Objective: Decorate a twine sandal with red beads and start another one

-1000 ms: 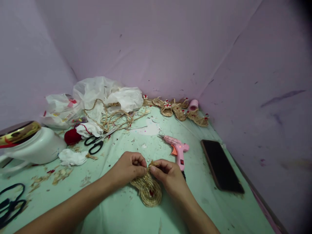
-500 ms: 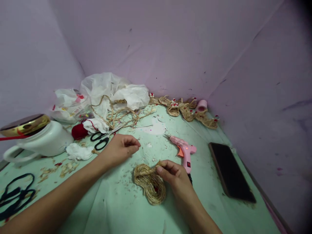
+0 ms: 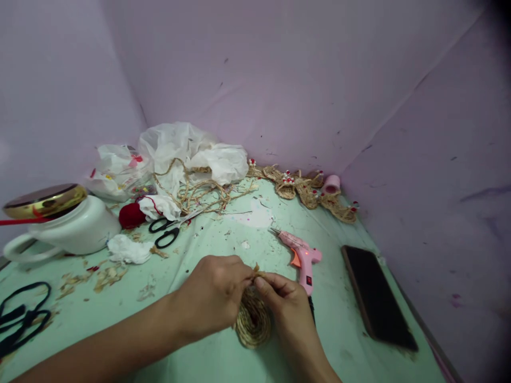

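Observation:
A small sole-shaped piece of coiled jute (image 3: 253, 322) lies on the green tablecloth (image 3: 191, 351) near the front. My left hand (image 3: 215, 295) covers its left part, fingers closed and pinching the jute end at its top. My right hand (image 3: 284, 303) is closed too, thumb and forefinger pinching the same jute end from the right. Both hands meet over the top of the piece. A pink glue gun (image 3: 302, 257) lies just right of my right hand, its light on.
Black scissors (image 3: 166, 231), a tangle of jute cord (image 3: 195, 191) and white plastic bags (image 3: 191, 151) lie at the back left. A white jar with gold lid (image 3: 59, 221) stands left. Finished jute sandals (image 3: 311, 191) line the back corner. A dark phone (image 3: 377, 298) lies right.
Half a second ago my left hand was off the piece, over the cloth to the left. It has come back and now pinches the jute end together with my right hand.

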A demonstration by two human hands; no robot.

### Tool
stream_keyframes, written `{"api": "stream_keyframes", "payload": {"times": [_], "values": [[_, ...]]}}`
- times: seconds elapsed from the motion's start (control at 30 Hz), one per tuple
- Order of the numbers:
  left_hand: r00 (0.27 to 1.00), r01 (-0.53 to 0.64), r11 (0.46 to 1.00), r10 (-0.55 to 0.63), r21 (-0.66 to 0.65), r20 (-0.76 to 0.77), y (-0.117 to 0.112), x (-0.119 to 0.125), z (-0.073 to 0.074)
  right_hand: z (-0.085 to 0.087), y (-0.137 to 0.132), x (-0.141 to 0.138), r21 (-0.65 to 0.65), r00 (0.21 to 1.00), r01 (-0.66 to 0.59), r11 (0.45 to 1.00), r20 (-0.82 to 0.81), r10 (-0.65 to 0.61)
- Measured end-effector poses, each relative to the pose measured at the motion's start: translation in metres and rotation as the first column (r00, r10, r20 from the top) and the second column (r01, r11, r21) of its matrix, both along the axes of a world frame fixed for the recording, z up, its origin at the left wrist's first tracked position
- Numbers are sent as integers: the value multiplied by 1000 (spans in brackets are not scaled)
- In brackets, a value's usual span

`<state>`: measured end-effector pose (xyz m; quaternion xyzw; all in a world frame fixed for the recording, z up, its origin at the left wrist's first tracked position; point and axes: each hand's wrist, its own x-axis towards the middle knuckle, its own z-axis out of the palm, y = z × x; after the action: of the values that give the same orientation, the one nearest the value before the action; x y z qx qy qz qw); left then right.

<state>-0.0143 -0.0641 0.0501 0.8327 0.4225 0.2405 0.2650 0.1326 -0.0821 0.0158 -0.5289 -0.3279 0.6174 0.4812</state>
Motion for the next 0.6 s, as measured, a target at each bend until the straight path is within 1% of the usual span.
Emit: {"api": "stream_keyframes", "payload": {"times": [0.07,0.13,0.2,0.27,0.33,0.53,0.6], "values": [[996,24,991,-12,131,-90,-2,-1,-3,0,-1,-1,5,1000,5,1000,18,-5],[983,55,971,-12,234,-181,-2,-1,-5,1,-1,-2,17,999,8,1000,53,-9],[967,97,945,-15,313,-254,-2,-1,-5,2,-2,-2,35,995,5,999,99,-9],[954,123,928,-13,352,-300,-1,0,-5,4,-1,-3,61,989,-2,998,146,-7],[945,122,928,-1,351,-326,-1,1,-4,4,-1,-4,81,986,-13,997,165,0],[931,74,968,19,240,-364,-4,4,-5,1,-2,-7,107,983,-31,994,182,11],[928,59,966,40,250,-370,-6,6,-7,0,-1,-8,112,981,-39,993,193,17]]}}
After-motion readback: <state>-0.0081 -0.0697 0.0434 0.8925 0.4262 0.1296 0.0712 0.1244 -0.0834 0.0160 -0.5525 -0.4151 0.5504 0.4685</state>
